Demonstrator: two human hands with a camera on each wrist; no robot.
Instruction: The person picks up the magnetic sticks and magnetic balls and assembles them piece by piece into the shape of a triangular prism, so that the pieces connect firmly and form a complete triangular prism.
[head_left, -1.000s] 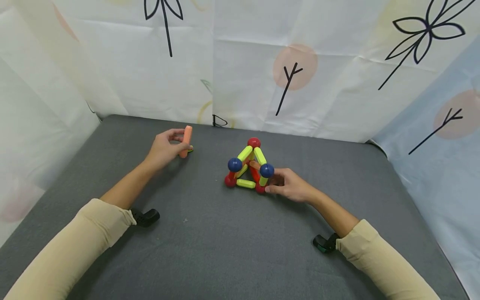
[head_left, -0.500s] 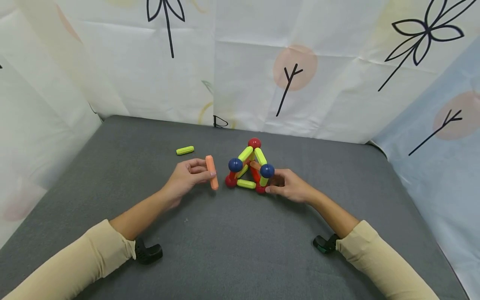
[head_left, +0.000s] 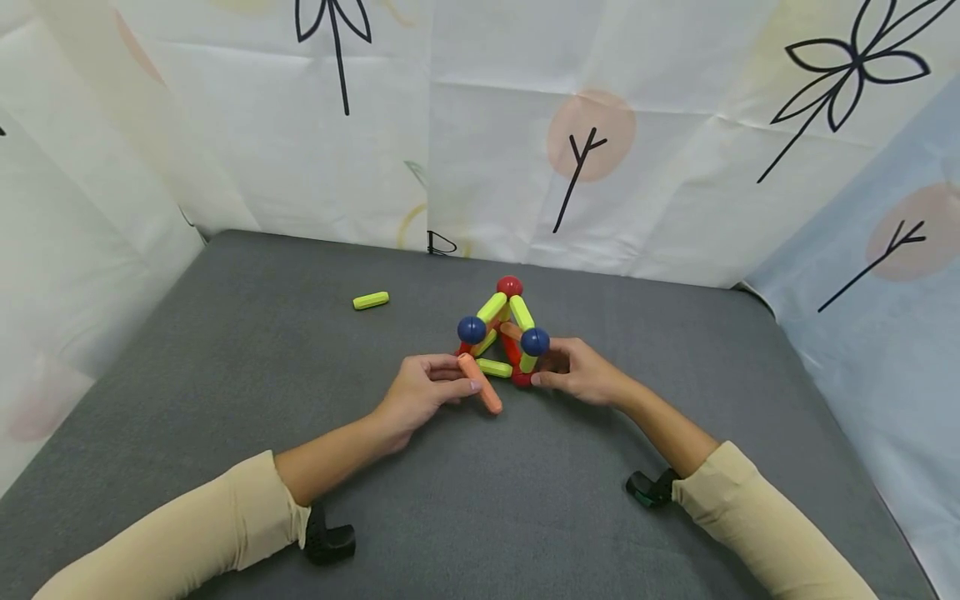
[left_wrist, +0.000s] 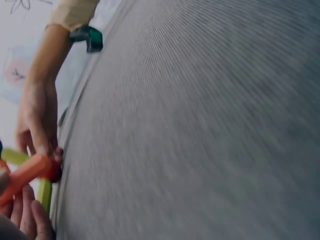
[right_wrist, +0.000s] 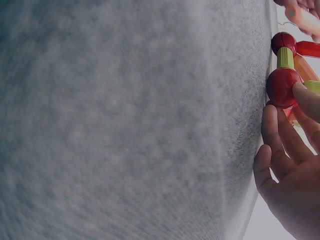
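Note:
My left hand pinches an orange magnetic building rod between thumb and fingers. The rod slants down to the right, overlapping the front left of a ball-and-rod frame in the head view. Yellow-green rods, red and orange rods join the frame's red balls and two blue balls. A red ball sits at its back top. On the right side, my right hand grips the front right red ball, thumb on its surface and fingers around its far side. The front left red ball is mostly hidden by the left hand in the head view.
One loose yellow-green rod lies on the grey tabletop, to the left behind the left hand. White printed cloth hangs along the back and sides. Each cuff has a black wrist device at it.
The left hand has carried the orange rod from the back left to the frame's front, tilting it, and uncovered the loose yellow-green rod. The right hand and frame have stayed put.

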